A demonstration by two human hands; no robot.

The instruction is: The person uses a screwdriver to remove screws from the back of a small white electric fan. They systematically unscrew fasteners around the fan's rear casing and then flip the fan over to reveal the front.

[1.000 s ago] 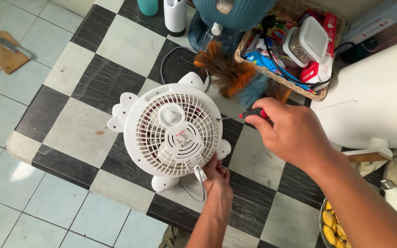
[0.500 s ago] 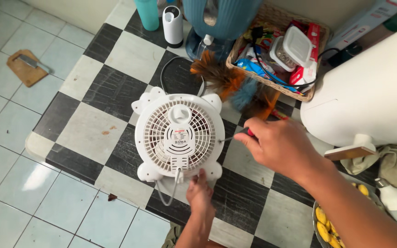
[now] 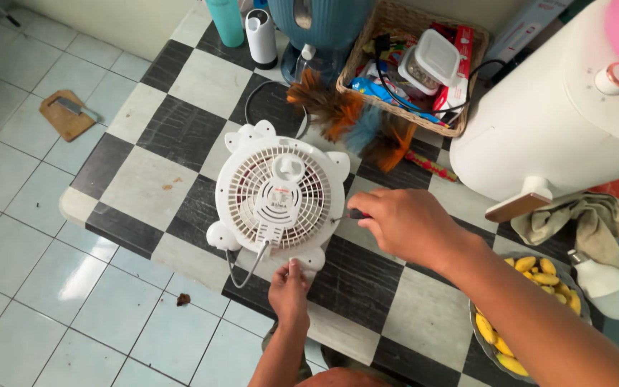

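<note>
A small round white plastic fan [image 3: 279,197] lies grille-up near the front edge of the black-and-white checkered table [image 3: 180,129], its pale cord [image 3: 246,269] looping off the lower rim. The right hand [image 3: 406,223] is closed around a screwdriver with a dark handle [image 3: 357,213], whose shaft reaches the fan's right rim. The left hand [image 3: 289,287] rests with fingertips on the fan's lower right foot, steadying it; whether it grips the foot or only presses on it cannot be told.

Behind the fan lie a brown, orange and blue feather duster [image 3: 352,122] and a woven wicker basket [image 3: 395,21] filled with packets, a clear lidded container and a black cable. A blue appliance base [image 3: 317,32], a white cylinder [image 3: 261,37] and a teal tumbler [image 3: 226,21] stand at the table's far edge. A large white appliance [image 3: 560,115] occupies the right side, with a crumpled beige cloth [image 3: 589,226] below it. A metal bowl of small yellow bananas [image 3: 531,315] sits at lower right. On the pale tiled floor [image 3: 30,236], a wooden board carrying a cleaver [image 3: 68,115] lies to the left.
</note>
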